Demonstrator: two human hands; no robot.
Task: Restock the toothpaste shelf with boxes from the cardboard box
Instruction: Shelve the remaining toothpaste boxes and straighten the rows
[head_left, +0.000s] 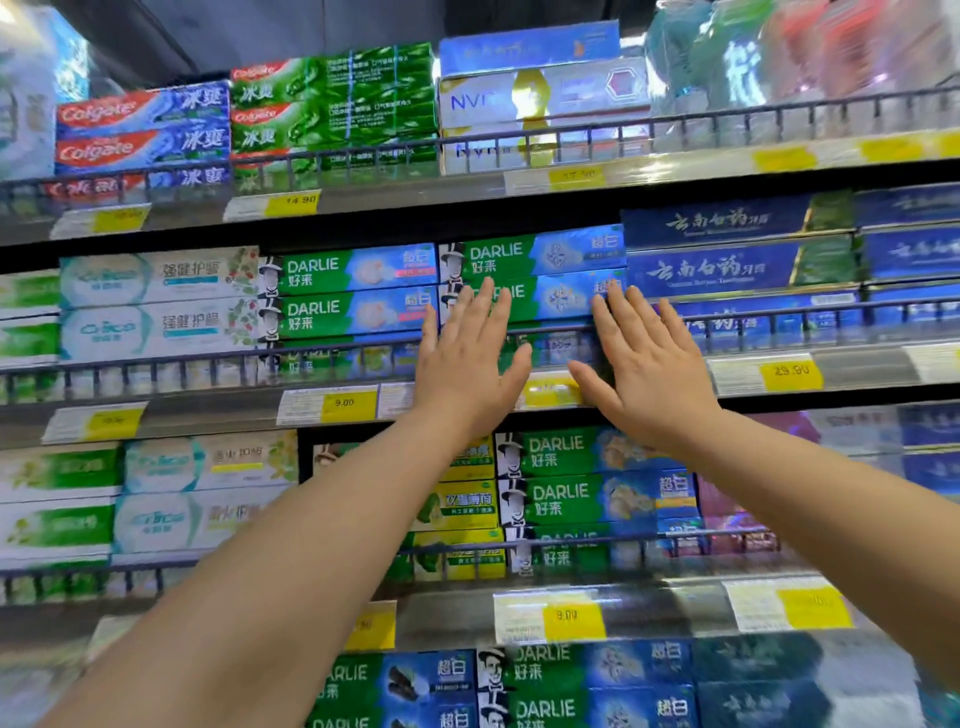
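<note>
Toothpaste boxes (535, 301) were the whole scene here, long flat cardboard cartons stacked lengthwise on the toothpaste shelf (857, 364), and the stack both hands were on was green-and-blue DARLIE. I counted three cartons in that stack: two clearly showing and a third mostly hidden behind the wire rail (208, 358) at the shelf front. Right next to it on the left sat another DARLIE stack (353, 291), also three high, and further left two white-and-teal cartons (156, 299). To the right were dark blue cartons (727, 265) with white lettering, at least three high.

Left hand (467, 353) was flat, fingers straight and spread, fingertips touching the front of the second carton down. Right hand (644, 358) was the same deal, flat and spread, fingertips on the right end of that same carton. Neither grip was wrapped around anything, just flat palms against the stack.

Four shelf levels were in view, each with a dark metal wire rail and a clear plastic strip holding yellow price tags (348, 405). The top level had red-and-blue Colgate cartons (140, 135) three high, beside green Colgate ones (332, 104). Cartons looked glossy, with sharp rectangular edges. The edges of the view were pretty blurry.
</note>
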